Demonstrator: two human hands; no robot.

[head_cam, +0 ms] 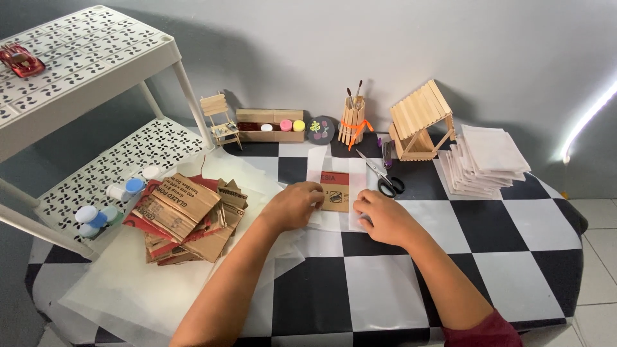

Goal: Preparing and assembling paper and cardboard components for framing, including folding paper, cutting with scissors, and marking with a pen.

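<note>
Left hand (292, 204) curled, fingertips pinching left edge of small cardboard piece (335, 191). Right hand (380, 217) flat, pressing translucent paper sheet (334, 168) beside card's right edge; its fingertips appear to touch the card, contact unclear. Card lies on the sheet, mid-desk (488, 225). Scissors (383, 178) just behind.

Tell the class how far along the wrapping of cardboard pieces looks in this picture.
Looks done: a stack of white wrapped squares sits at the table's right. In hand: the left hand and right hand press translucent paper around one small cardboard piece. Left: a pile of bare cardboard pieces and loose paper sheets wait on the left.
</note>
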